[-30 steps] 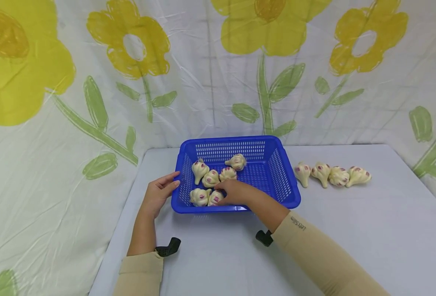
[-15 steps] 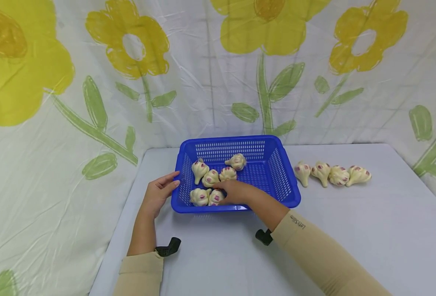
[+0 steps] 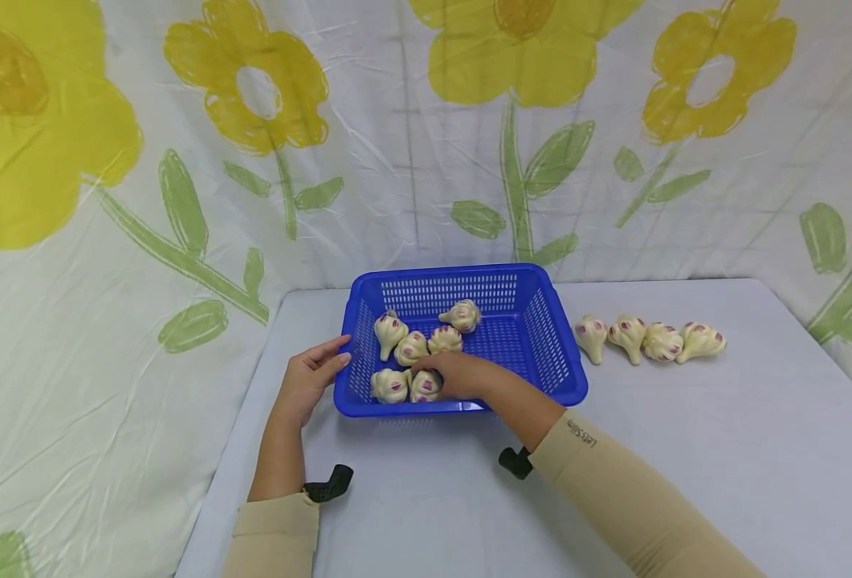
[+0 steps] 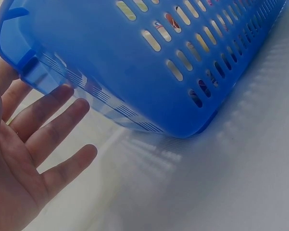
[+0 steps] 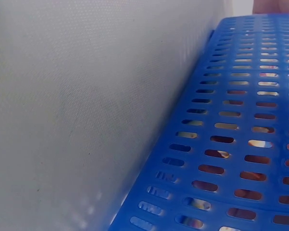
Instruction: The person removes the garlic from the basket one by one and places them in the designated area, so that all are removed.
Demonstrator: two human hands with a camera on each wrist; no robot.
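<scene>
A blue plastic basket [image 3: 552, 385] with slotted walls stands on the table, holding several garlic bulbs with purple patches. My right hand [image 3: 462, 376] reaches over its front rim and grips a garlic bulb [image 3: 424, 386] at the front. Touching that bulb on the left is another garlic bulb [image 3: 389, 386]. Behind them lie more bulbs, among them one garlic bulb [image 3: 412, 348] close to my fingers. My left hand [image 3: 308, 381] touches the basket's left rim from outside. In the left wrist view, the fingers [image 4: 57, 132] are mostly straight and spread beside the wall.
On the table to the right of the basket, several garlic bulbs [image 3: 644, 341] lie in a row. A white cloth with painted flowers [image 3: 411, 193] hangs behind the table [image 3: 426, 498]. In the right wrist view, the slotted basket wall hides the right hand's fingers.
The garlic bulb under my right hand has turned and shifted slightly, and the fingers have closed in around it. My left hand and the basket stay in place.
</scene>
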